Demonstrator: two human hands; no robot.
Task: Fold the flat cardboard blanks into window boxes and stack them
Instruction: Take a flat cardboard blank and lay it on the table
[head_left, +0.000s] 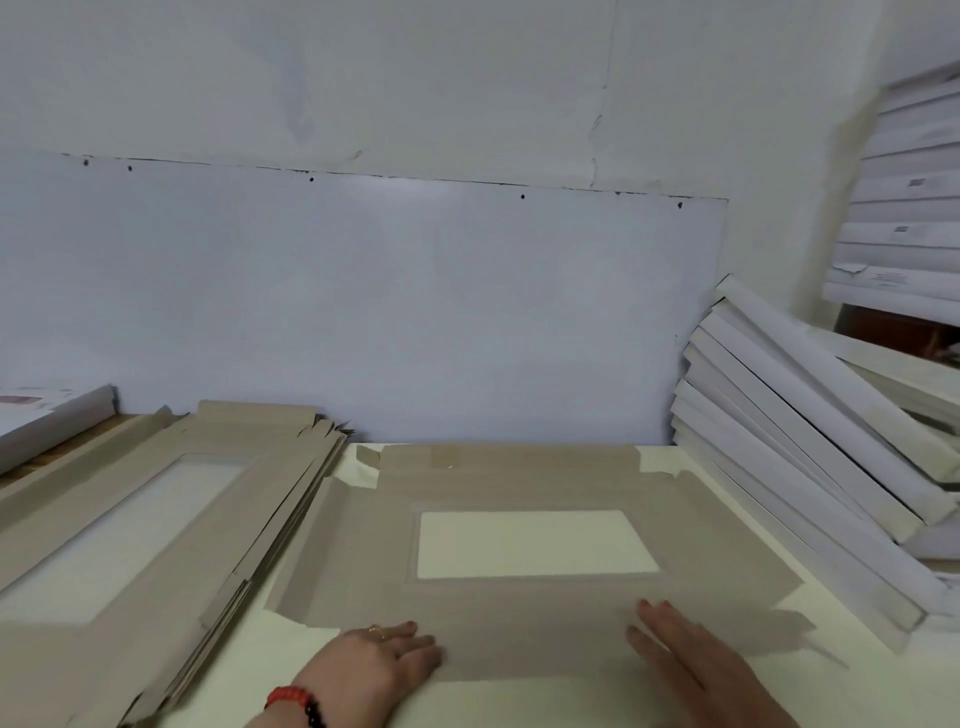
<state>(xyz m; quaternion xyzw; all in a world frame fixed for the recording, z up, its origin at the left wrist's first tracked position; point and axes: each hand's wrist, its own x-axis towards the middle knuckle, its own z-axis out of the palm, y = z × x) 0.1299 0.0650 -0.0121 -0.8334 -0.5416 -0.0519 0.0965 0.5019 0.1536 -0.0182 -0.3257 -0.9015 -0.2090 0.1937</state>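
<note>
Both hands, left (376, 660) and right (691, 660), press flat-fingered on the blank's (519, 623) near edge; stack (130, 519) left; boxes (810, 467) right.

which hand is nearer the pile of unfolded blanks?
Left. The left hand rests on the flat blank's near-left edge, just right of the pile of unfolded blanks. The right hand lies farther right on that blank.

Matt grey cardboard blank (519, 488)
</note>
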